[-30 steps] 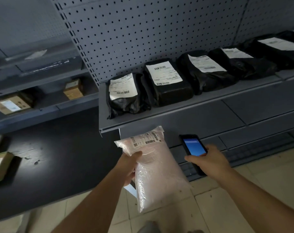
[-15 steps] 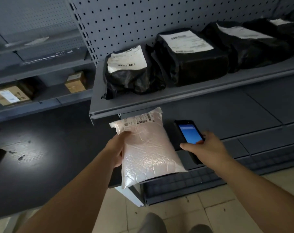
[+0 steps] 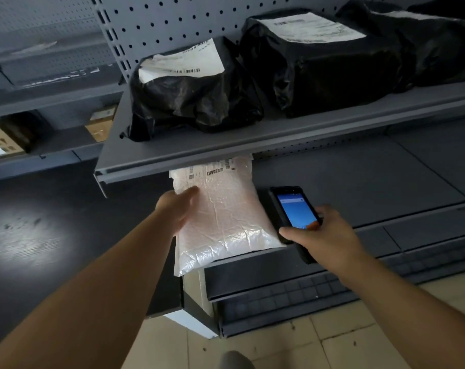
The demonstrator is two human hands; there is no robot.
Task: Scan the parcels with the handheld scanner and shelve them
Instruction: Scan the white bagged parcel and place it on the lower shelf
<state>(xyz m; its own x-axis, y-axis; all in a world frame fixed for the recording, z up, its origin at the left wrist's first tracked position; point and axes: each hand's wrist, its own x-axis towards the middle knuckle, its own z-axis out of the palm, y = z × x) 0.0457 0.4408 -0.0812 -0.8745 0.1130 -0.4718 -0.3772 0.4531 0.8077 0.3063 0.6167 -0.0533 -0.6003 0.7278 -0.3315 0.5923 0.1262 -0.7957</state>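
A white plastic parcel with a barcode label near its top lies partly on the lower grey shelf, its near corner hanging over the shelf's front edge. My left hand holds its left side, thumb on top. To its right, my right hand grips the black handheld scanner, whose blue screen is lit and faces up. The parcel's far end is tucked under the upper shelf.
Several black bagged parcels with white labels sit in a row on the upper shelf before a pegboard back. Cardboard boxes stand on a shelf unit at the left. A dark table top lies left of me; tiled floor below.
I have moved closer to the shelves. My left hand has pushed the white parcel forward onto the lower shelf, under the upper one. The scanner hand has followed along on the right.
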